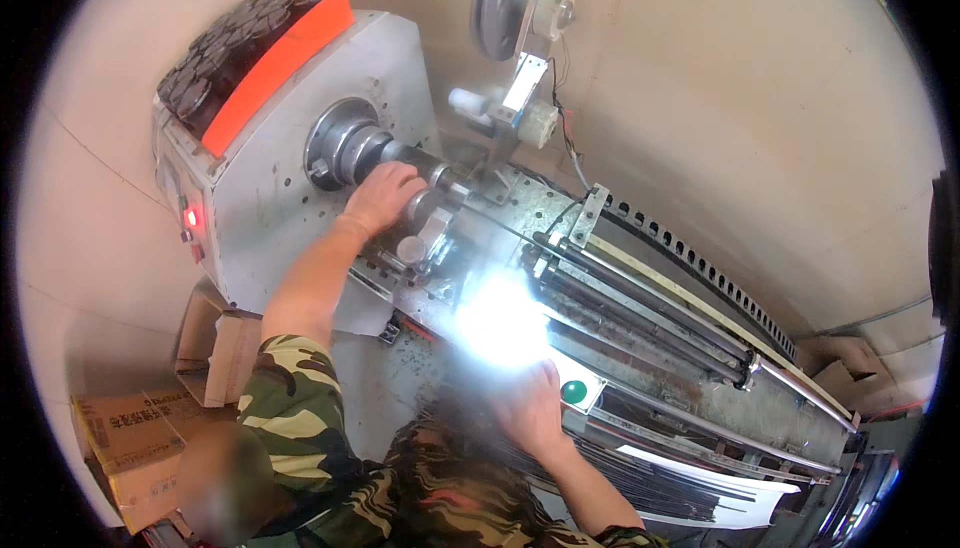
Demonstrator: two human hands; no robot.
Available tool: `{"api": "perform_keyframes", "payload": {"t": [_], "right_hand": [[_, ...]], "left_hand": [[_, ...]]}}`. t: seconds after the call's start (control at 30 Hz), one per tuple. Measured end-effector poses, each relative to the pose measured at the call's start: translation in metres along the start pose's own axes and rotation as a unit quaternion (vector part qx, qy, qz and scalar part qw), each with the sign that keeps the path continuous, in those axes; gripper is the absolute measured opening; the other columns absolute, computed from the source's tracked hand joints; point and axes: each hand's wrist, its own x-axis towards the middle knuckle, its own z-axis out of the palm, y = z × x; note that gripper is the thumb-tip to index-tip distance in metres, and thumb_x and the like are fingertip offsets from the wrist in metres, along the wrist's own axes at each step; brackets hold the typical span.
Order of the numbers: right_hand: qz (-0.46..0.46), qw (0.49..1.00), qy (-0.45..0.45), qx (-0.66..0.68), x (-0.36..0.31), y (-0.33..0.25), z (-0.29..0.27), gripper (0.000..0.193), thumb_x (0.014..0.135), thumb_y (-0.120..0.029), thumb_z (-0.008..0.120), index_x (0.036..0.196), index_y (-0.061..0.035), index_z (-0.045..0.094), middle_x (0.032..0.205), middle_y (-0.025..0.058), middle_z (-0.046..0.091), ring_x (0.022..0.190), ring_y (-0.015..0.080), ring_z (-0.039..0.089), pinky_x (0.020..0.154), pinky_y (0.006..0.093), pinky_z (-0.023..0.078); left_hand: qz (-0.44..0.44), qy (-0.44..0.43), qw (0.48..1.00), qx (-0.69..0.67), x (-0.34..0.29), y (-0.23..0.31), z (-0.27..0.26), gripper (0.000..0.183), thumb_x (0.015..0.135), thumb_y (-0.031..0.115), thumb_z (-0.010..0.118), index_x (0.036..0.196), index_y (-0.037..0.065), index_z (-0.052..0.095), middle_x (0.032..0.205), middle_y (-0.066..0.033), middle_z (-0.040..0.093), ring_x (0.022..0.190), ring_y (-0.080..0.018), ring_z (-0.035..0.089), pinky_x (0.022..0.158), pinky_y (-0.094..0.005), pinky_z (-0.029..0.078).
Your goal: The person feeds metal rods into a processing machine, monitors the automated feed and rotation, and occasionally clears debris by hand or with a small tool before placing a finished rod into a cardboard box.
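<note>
A dark metal cylinder (pixel 430 170) sticks out from the round chuck (pixel 350 146) of a grey machine. My left hand (pixel 385 196) is on the near side of this cylinder, fingers curled over it. A thin dark rod (pixel 505 225) runs from the cylinder's end toward the right along the bed. Just below a blinding white glare (pixel 503 323) is my right hand (pixel 532 410), beside a white panel with a green button (pixel 573 392). The glare washes out its fingertips, so what they touch is hidden.
Metal discs (pixel 235 43) lie behind an orange strip (pixel 280 73) on the machine's top. A reel (pixel 510 0) stands behind the bed. Long parallel rails (pixel 650 313) stretch right. Several thin dark rods (pixel 660 483) lie on a white sheet at front. Cardboard boxes (pixel 140 448) stand lower left.
</note>
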Motion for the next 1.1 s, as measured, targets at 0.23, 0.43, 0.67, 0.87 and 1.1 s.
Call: {"api": "perform_keyframes", "payload": {"t": [0.23,0.43,0.67,0.87,1.1], "right_hand": [[0.044,0.994,-0.097,-0.002,0.005,-0.012,0.001,0.042,0.076,-0.026,0.077,0.111,-0.0059,0.066,0.109,0.0138,0.065,0.111,0.0351,0.057,0.106,0.0511,0.039],[0.030,0.985,0.166,-0.025,0.043,0.046,-0.014,0.049,0.079,-0.020,0.080,0.121,-0.0024,0.063,0.127,0.0201,0.063,0.114,0.0393,0.061,0.103,0.0506,0.045],[0.111,0.944,0.275,-0.144,0.091,0.084,-0.034,0.053,0.083,-0.025,0.075,0.122,0.0085,0.063,0.129,0.0230,0.059,0.120,0.0401,0.053,0.103,0.0482,0.043],[0.123,0.933,0.290,-0.176,0.098,0.077,-0.027,0.046,0.085,-0.023,0.077,0.118,0.0061,0.064,0.122,0.0192,0.059,0.113,0.0386,0.054,0.098,0.0457,0.045],[0.098,0.924,0.314,-0.195,0.098,0.069,-0.021,0.047,0.084,-0.022,0.078,0.117,0.0073,0.061,0.121,0.0203,0.058,0.112,0.0401,0.054,0.097,0.0463,0.046]], "left_hand": [[0.011,0.011,1.000,-0.011,-0.001,-0.002,-0.006,0.044,0.072,0.003,0.065,0.114,0.014,0.060,0.116,-0.0084,0.056,0.114,-0.0315,0.055,0.099,-0.0420,0.046],[0.027,0.040,0.999,-0.020,0.004,-0.003,-0.006,0.055,0.066,0.000,0.071,0.118,0.013,0.057,0.117,-0.0099,0.054,0.115,-0.0324,0.054,0.100,-0.0435,0.046],[0.043,0.018,0.998,-0.049,0.002,-0.009,-0.010,0.062,0.062,0.003,0.077,0.120,0.007,0.054,0.118,-0.0113,0.053,0.117,-0.0326,0.052,0.102,-0.0426,0.044],[0.048,-0.042,0.996,-0.064,0.002,-0.023,-0.021,0.066,0.060,0.008,0.084,0.119,0.006,0.053,0.120,-0.0111,0.052,0.116,-0.0318,0.051,0.101,-0.0414,0.044],[0.040,-0.071,0.995,-0.063,0.001,-0.033,-0.026,0.065,0.063,0.013,0.087,0.119,0.005,0.054,0.119,-0.0114,0.053,0.115,-0.0317,0.052,0.100,-0.0410,0.044]]}}
